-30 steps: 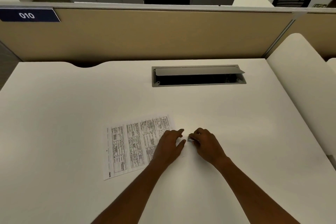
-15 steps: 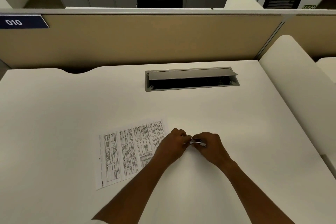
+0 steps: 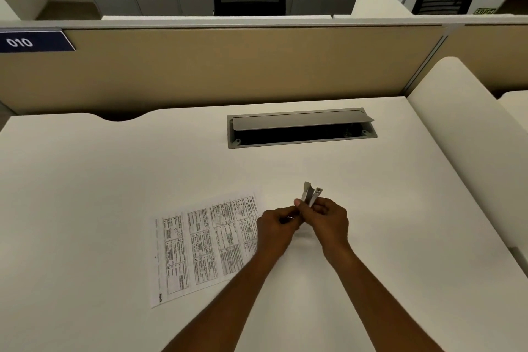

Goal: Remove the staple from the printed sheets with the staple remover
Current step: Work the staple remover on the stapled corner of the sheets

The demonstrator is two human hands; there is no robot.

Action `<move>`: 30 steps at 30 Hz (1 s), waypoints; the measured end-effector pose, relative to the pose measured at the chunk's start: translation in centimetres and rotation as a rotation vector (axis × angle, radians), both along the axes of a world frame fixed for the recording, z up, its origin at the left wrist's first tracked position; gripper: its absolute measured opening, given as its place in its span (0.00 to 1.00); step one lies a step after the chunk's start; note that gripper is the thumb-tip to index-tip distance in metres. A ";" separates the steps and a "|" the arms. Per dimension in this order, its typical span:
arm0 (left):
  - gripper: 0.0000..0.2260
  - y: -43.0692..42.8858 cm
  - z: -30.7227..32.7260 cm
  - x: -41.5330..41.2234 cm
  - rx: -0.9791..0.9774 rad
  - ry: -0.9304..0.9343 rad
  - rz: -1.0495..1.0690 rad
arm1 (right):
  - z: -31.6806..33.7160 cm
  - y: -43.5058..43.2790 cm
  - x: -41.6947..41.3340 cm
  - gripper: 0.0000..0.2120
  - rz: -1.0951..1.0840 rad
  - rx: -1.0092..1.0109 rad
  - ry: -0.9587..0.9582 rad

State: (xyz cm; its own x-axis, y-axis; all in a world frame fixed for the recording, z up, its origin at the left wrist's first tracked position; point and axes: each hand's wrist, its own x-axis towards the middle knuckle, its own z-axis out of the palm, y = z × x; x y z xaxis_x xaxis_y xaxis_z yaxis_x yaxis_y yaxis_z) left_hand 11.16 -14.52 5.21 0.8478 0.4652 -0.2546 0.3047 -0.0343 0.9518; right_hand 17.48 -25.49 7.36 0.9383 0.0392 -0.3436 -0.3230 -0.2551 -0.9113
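Observation:
The printed sheets (image 3: 200,246) lie flat on the white desk (image 3: 85,194), their right edge under my left forearm. A small metal staple remover (image 3: 311,194) sticks up above my hands, its two jaws spread apart. My right hand (image 3: 328,223) grips its lower end with curled fingers. My left hand (image 3: 275,223) is curled just to its left, fingertips pinching at the tool's base; what they hold is hidden. The staple itself is too small to see.
A grey cable hatch (image 3: 300,128) with its lid half raised is set into the desk behind my hands. A tan partition (image 3: 228,66) closes the desk's back. A white rounded divider (image 3: 463,137) stands on the right.
My left hand came off the sheets and met my right hand. Both hands lifted the staple remover, which now points up with its jaws apart.

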 end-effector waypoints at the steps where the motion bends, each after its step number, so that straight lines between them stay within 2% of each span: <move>1: 0.08 -0.4 0.0 0.0 0.031 -0.009 -0.003 | 0.0 0.5 0.1 0.12 -0.006 -0.036 -0.027; 5: 0.09 -0.7 -0.5 0.4 0.096 -0.015 -0.048 | 0.0 1.4 1.2 0.04 0.036 -0.185 -0.096; 8: 0.19 0.8 -1.0 0.0 0.185 0.051 -0.090 | -0.7 1.5 2.4 0.04 0.126 -0.347 -0.158; 11: 0.20 3.7 -2.2 -1.4 0.392 0.139 -0.068 | -1.8 1.6 3.6 0.04 0.203 -0.493 -0.165; 14: 0.22 6.5 -3.3 -3.2 0.555 0.292 -0.101 | -2.9 1.9 4.7 0.08 0.212 -0.550 -0.157; 20: 0.26 8.0 -3.8 -3.9 0.590 0.319 -0.180 | -3.6 3.6 6.4 0.09 0.239 -0.597 -0.193; 30: 0.27 8.5 -3.7 -3.6 0.541 0.260 -0.155 | -4.0 4.9 7.9 0.15 0.200 -0.595 -0.174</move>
